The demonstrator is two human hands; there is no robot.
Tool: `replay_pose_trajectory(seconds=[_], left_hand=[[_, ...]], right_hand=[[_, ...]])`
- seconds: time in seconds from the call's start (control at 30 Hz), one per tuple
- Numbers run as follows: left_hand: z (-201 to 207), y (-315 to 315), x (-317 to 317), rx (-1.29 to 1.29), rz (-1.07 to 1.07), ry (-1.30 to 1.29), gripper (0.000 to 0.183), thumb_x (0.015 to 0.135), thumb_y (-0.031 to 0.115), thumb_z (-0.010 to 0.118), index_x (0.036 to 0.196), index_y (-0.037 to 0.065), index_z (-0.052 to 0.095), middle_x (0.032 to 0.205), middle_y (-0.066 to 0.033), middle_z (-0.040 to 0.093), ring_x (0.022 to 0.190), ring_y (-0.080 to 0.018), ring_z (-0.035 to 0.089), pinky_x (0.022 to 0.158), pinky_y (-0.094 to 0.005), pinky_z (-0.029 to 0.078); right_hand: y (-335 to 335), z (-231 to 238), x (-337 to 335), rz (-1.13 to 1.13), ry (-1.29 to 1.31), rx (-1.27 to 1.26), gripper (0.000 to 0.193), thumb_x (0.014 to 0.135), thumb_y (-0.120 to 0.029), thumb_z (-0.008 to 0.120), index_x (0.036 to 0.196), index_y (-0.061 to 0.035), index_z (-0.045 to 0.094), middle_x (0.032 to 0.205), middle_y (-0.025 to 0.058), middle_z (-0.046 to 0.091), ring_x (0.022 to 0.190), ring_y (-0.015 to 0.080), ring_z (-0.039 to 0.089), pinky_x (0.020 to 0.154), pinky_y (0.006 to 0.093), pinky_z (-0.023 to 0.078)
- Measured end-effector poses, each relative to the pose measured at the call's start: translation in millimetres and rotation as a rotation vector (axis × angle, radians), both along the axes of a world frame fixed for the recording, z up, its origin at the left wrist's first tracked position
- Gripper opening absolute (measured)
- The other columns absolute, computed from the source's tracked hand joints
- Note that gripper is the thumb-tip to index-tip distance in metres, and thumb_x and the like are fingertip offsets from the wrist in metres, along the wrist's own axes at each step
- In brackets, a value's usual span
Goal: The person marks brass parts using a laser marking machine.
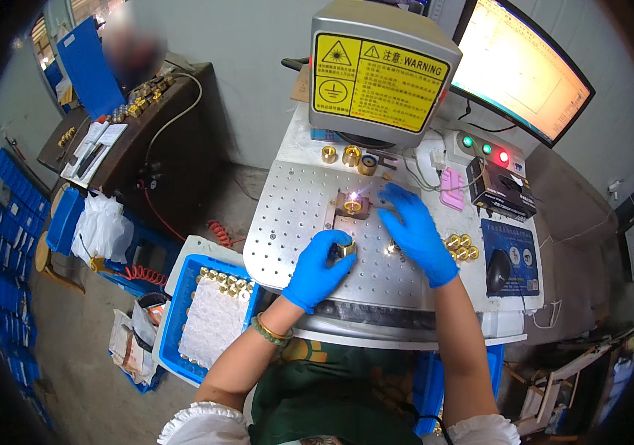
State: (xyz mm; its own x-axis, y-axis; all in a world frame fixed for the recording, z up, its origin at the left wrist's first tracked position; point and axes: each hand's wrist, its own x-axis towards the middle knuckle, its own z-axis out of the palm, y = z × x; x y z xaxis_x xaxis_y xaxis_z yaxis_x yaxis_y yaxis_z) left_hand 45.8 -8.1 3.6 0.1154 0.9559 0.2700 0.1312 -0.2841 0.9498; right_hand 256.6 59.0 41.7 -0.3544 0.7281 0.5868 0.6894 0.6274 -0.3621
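My left hand [320,270], in a blue glove, is closed around a brass fitting [346,248] over the perforated metal plate [287,215]. Just beyond it, another brass fitting [354,206] sits in a small dark block fixture [342,209], with a bright violet-white spot of light at its top. My right hand [415,231], gloved in blue too, reaches over the plate's right side with thumb and fingers apart, close to the fixture. A shiny metal piece [392,247] shows beside its palm; whether the hand touches it I cannot tell.
A grey machine head [383,67] with a yellow warning label overhangs the plate. Brass rings [351,155] stand behind the fixture. Several brass fittings [462,248] lie right, near a black mouse [498,271]. A blue tray [171,326] of fittings and a white sheet stands left.
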Motion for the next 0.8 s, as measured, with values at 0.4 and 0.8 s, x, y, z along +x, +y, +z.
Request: replay_pose_trajectory(seconds=[0.4, 0.8], left_hand=[[3, -2, 6, 0.357, 0.038, 0.435, 0.048, 0.077, 0.011, 0.069, 0.122, 0.006, 0.054, 0.108, -0.018, 0.062, 0.097, -0.0362, 0.059, 0.084, -0.0424, 0.048], [43, -13, 26, -0.005, -0.061, -0.252, 0.05, 0.087, 0.007, 0.065, 0.134, 0.003, 0.048, 0.123, -0.0106, 0.057, 0.105, -0.0179, 0.058, 0.091, -0.0286, 0.047]], right_hand=[[-47, -11, 26, 0.01, -0.142, -0.102, 0.018, 0.077, -0.014, 0.069, 0.092, -0.0039, 0.065, 0.12, 0.0188, 0.058, 0.112, 0.0367, 0.053, 0.09, 0.0442, 0.045], [-56, 16, -11, 0.226, 0.664, -0.758, 0.033, 0.086, -0.014, 0.066, 0.117, -0.0033, 0.06, 0.111, 0.0093, 0.063, 0.098, 0.0188, 0.062, 0.084, 0.0327, 0.049]])
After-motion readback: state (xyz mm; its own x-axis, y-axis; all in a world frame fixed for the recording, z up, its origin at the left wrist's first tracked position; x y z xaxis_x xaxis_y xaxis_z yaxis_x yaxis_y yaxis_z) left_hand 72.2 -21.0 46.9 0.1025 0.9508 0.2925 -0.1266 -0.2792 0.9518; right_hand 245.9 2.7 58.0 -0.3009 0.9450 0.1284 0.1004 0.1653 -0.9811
